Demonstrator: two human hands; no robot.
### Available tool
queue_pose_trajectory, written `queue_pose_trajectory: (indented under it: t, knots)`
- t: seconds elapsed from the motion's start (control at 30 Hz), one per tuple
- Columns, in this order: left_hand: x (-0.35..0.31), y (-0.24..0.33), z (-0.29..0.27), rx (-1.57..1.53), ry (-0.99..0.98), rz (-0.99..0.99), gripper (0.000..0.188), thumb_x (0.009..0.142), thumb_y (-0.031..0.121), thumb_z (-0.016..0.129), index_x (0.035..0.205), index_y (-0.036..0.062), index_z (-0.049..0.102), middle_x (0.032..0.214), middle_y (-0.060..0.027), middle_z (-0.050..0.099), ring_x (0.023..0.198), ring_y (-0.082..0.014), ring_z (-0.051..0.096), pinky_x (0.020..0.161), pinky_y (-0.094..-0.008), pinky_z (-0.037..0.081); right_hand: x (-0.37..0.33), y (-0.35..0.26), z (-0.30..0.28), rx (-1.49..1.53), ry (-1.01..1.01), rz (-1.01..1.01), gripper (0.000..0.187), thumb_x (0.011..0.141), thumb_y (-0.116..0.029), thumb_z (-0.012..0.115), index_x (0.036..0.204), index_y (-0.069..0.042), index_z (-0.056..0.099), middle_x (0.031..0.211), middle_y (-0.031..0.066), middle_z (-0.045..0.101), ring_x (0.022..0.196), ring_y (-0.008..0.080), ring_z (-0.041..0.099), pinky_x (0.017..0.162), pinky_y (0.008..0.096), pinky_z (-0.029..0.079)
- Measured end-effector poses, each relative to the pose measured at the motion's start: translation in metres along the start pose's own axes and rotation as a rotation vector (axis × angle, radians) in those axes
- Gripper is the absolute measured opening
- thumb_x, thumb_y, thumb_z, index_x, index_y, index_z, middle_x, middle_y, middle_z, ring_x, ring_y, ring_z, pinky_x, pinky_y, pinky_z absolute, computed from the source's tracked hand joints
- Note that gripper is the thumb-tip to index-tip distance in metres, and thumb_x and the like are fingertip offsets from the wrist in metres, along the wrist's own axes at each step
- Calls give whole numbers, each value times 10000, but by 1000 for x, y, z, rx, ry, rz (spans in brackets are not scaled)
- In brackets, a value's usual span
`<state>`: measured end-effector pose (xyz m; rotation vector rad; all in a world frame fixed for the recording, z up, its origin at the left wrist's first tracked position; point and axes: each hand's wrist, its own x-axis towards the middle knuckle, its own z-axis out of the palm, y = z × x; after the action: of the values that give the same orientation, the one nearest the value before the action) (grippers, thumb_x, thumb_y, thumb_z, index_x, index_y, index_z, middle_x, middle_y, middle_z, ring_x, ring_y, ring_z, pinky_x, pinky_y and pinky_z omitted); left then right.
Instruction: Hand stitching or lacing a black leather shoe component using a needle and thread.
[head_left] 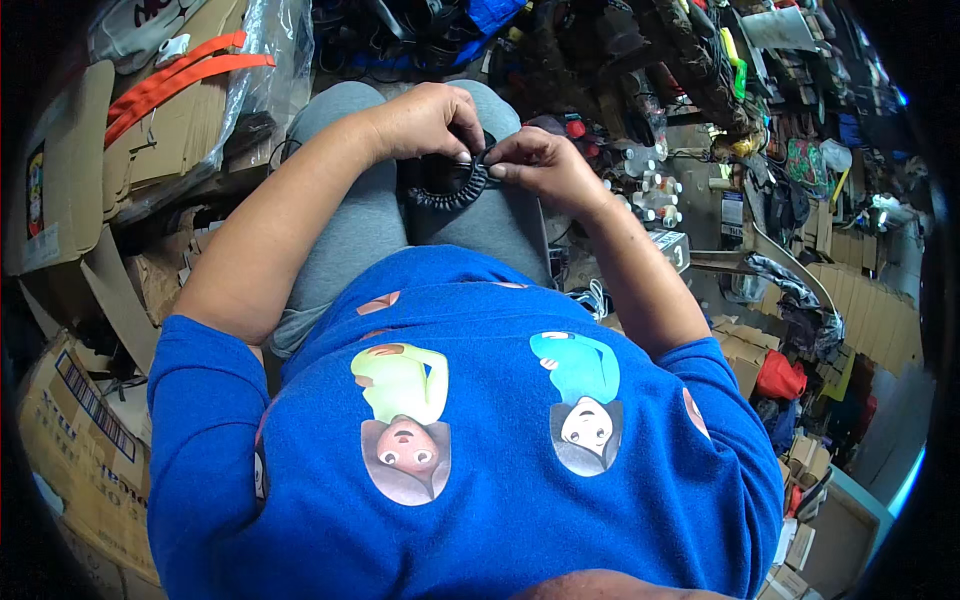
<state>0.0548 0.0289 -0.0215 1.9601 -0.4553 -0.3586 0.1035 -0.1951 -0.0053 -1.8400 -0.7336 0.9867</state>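
A black ribbed loop (pixel 452 200), which looks like a coiled cord or band, hangs over my lap between my two hands. My left hand (pixel 432 122) pinches its upper edge between thumb and fingertips. From the other side, my right hand (pixel 545 168) grips the loop's upper right part, thumb and forefinger pressed together. The fingertips of both hands nearly meet there. Beneath the loop are my grey trouser legs (pixel 350 215). What exactly the fingertips hold at the top is too small and dark to make out.
Cardboard boxes (pixel 75 185) with orange straps (pixel 185 80) and clear plastic stand at my left. Several small bottles (pixel 655 190) crowd the floor at my right, beside a curved strip (pixel 790 262). Dark bags and cluttered goods lie ahead. A red bag (pixel 780 376) sits farther right.
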Motion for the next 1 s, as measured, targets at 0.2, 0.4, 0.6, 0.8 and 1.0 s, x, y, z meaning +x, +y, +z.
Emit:
queue_pose_trajectory:
  t: [0.2, 0.4, 0.6, 0.8, 1.0]
  knots:
    - [-26, 2, 7, 239, 273, 109, 326, 746, -83, 507, 1007, 57, 644, 939, -83, 532, 841, -186, 565, 777, -298, 466, -15, -18, 6, -341, 173, -138, 169, 775, -91, 702, 944, -102, 706, 795, 37, 574, 744, 142, 587, 700, 282, 472]
    - [-71, 31, 25, 151, 444, -93, 343, 760, -77, 532, 1007, 109, 680, 783, -79, 519, 758, -176, 550, 697, -298, 461, -33, -26, 18, -551, 241, -118, 250, 747, -40, 668, 966, -154, 709, 752, 63, 528, 757, 224, 548, 691, 324, 447]
    - [-76, 30, 48, 519, 520, -124, 169, 703, 77, 664, 856, 144, 691, 757, -32, 554, 818, -220, 547, 751, -356, 374, -38, -11, 24, -582, 280, -209, 312, 781, -51, 629, 1057, -188, 683, 754, 59, 482, 718, 209, 494, 681, 321, 411]
    - [-74, 30, 45, 509, 589, -18, 230, 698, 67, 668, 902, 164, 706, 737, -21, 525, 799, -206, 530, 750, -348, 375, -35, -18, 12, -393, 142, -79, 340, 803, -3, 581, 1091, -159, 674, 771, 36, 436, 753, 146, 470, 699, 254, 397]
    - [-66, 24, 38, 404, 504, 5, 279, 696, 37, 656, 925, 184, 717, 740, -20, 479, 785, -210, 493, 749, -337, 377, -20, -9, -11, -267, 11, -7, 320, 807, -32, 588, 1056, -204, 693, 905, 65, 562, 901, 193, 543, 829, 293, 435]
